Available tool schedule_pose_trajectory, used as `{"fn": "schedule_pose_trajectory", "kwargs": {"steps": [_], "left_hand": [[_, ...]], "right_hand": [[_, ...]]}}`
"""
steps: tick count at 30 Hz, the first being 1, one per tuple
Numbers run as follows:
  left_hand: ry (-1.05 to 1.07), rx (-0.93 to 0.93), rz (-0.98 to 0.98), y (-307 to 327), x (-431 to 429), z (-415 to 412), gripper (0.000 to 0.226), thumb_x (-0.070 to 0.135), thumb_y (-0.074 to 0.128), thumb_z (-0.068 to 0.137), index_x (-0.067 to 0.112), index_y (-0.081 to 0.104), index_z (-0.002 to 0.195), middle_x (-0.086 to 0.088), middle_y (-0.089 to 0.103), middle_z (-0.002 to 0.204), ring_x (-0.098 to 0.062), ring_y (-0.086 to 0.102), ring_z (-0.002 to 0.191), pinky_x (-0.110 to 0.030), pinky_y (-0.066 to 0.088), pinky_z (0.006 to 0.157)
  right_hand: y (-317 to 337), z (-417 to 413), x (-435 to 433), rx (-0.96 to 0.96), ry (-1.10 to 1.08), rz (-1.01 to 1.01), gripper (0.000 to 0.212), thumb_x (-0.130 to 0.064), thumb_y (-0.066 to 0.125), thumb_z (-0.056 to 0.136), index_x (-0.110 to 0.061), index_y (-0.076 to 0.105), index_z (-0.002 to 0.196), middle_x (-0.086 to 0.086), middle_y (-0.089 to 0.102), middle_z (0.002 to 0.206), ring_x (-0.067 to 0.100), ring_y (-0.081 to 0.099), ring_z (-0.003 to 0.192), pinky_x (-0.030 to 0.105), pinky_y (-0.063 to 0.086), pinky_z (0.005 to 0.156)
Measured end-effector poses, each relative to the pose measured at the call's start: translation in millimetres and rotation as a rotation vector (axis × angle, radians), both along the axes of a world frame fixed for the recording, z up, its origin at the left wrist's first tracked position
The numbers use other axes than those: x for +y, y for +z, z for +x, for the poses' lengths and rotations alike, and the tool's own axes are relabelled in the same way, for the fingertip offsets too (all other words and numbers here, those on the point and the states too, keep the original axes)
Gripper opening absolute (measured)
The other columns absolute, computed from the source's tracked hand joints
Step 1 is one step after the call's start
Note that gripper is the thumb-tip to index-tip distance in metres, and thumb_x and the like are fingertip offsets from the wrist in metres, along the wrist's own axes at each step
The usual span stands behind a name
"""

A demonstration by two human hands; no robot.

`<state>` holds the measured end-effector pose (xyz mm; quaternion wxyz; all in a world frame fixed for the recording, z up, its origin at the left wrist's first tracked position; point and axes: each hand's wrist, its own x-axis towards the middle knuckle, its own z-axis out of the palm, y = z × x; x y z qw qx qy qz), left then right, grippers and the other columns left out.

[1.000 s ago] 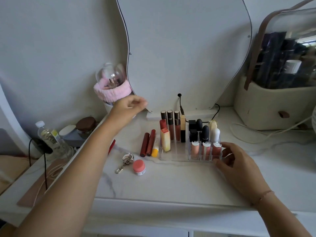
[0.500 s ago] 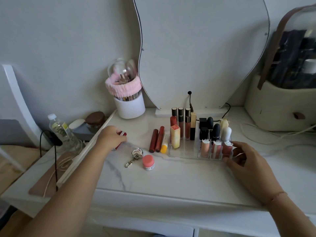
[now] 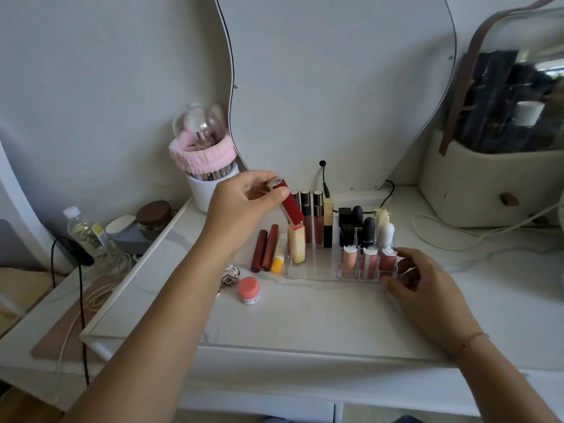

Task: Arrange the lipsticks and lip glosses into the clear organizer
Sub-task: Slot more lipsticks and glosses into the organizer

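Head view: the left hand (image 3: 241, 203) has its grip closed on the silver cap end of a red lipstick tube (image 3: 290, 206). The tube's long axis slants down and away from the grip toward the clear organizer's (image 3: 311, 270) back-left slots. The right hand (image 3: 427, 297), fingers loosely spread, steadies the organizer's far side.

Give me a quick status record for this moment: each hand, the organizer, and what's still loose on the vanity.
left hand: holds a red lip tube, tilted, lower end at the organizer's back-left corner
right hand: fingers rest against the clear organizer's right end
organizer contents: upright tubes in back rows; three pink glosses in front cells
loose beside organizer: two dark red tubes, yellow-capped balm, pink-lidded jar
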<state>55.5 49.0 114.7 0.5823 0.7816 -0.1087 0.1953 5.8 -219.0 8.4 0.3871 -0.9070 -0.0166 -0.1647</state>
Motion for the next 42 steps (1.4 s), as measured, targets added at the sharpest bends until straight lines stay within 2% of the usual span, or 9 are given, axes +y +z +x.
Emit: {"fn": "schedule_pose_trajectory", "kwargs": {"steps": [4, 10, 18, 22, 26, 29, 32, 38, 42], "left_hand": [[0.016, 0.001, 0.153, 1, -23, 0, 0.025, 0.027, 0.075, 0.073, 0.025, 0.069, 0.097, 0.006, 0.072, 0.092, -0.008, 0.066, 0.085, -0.032, 0.054, 0.082], [0.076, -0.070, 0.260, 0, -39, 5, 0.021, 0.025, 0.075, 0.074, 0.027, 0.065, 0.093, 0.011, 0.068, 0.088, 0.001, 0.060, 0.076, -0.016, 0.050, 0.072], [0.033, -0.048, 0.294, -12, -46, 3, 0.020, 0.017, 0.075, 0.074, 0.020, 0.065, 0.092, 0.010, 0.066, 0.082, -0.001, 0.059, 0.073, -0.011, 0.047, 0.068], [0.108, -0.109, 0.456, -20, -46, 4, 0.028, 0.023, 0.074, 0.074, 0.024, 0.065, 0.101, 0.017, 0.062, 0.085, -0.012, 0.057, 0.091, -0.034, 0.045, 0.085], [0.160, -0.195, 0.520, -28, -46, 5, 0.026, 0.022, 0.076, 0.071, 0.022, 0.069, 0.096, 0.024, 0.056, 0.076, -0.015, 0.054, 0.092, -0.046, 0.042, 0.090], [0.185, -0.243, 0.539, -39, -46, 8, 0.024, 0.020, 0.078, 0.067, 0.021, 0.069, 0.089, 0.021, 0.061, 0.076, -0.016, 0.055, 0.093, -0.037, 0.036, 0.092], [0.214, -0.283, 0.576, -47, -47, 12, 0.022, 0.021, 0.079, 0.064, 0.023, 0.067, 0.083, 0.015, 0.067, 0.077, -0.015, 0.054, 0.093, -0.028, 0.026, 0.084], [0.267, -0.359, 0.723, -51, -48, 15, 0.018, 0.025, 0.078, 0.064, 0.024, 0.064, 0.075, 0.013, 0.066, 0.074, -0.020, 0.055, 0.091, -0.030, 0.024, 0.082], [0.258, -0.371, 0.847, -55, -44, 17, 0.014, 0.029, 0.075, 0.068, 0.024, 0.064, 0.076, 0.010, 0.067, 0.081, -0.024, 0.054, 0.096, -0.034, 0.027, 0.085]], "right_hand": [[1, 0, 0, 0.001, 0.001, -0.002, 0.043, -0.022, 0.068, 0.080, -0.022, 0.055, 0.120, -0.005, 0.060, 0.086, 0.009, 0.055, 0.071, 0.019, 0.039, 0.059], [0, 1, -1, 0.005, 0.005, 0.008, 0.043, -0.024, 0.067, 0.080, -0.022, 0.054, 0.122, -0.004, 0.060, 0.085, 0.011, 0.055, 0.071, 0.017, 0.039, 0.058], [-2, 2, -1, 0.002, 0.004, 0.017, 0.043, -0.024, 0.067, 0.080, -0.023, 0.054, 0.121, -0.004, 0.060, 0.086, 0.011, 0.055, 0.071, 0.017, 0.039, 0.058], [-3, 2, -1, 0.004, 0.000, 0.026, 0.043, -0.024, 0.066, 0.080, -0.024, 0.055, 0.121, -0.004, 0.060, 0.087, 0.010, 0.056, 0.072, 0.018, 0.040, 0.059], [-4, 3, -1, 0.001, -0.001, 0.028, 0.042, -0.024, 0.067, 0.080, -0.024, 0.055, 0.120, -0.003, 0.060, 0.086, 0.011, 0.056, 0.071, 0.020, 0.041, 0.060], [-4, 3, -1, -0.003, -0.003, 0.025, 0.042, -0.024, 0.067, 0.079, -0.025, 0.055, 0.119, -0.004, 0.060, 0.085, 0.010, 0.056, 0.071, 0.018, 0.040, 0.059], [-4, 3, -2, -0.005, -0.006, 0.017, 0.042, -0.024, 0.067, 0.080, -0.025, 0.055, 0.120, -0.005, 0.059, 0.085, 0.010, 0.056, 0.072, 0.016, 0.039, 0.058], [-5, 3, -1, -0.005, -0.003, 0.016, 0.042, -0.025, 0.067, 0.080, -0.024, 0.055, 0.120, -0.004, 0.060, 0.085, 0.011, 0.056, 0.071, 0.018, 0.040, 0.059], [-4, 3, -2, -0.009, -0.005, 0.014, 0.042, -0.025, 0.067, 0.079, -0.025, 0.055, 0.120, -0.005, 0.059, 0.084, 0.011, 0.056, 0.071, 0.018, 0.040, 0.058]]}}
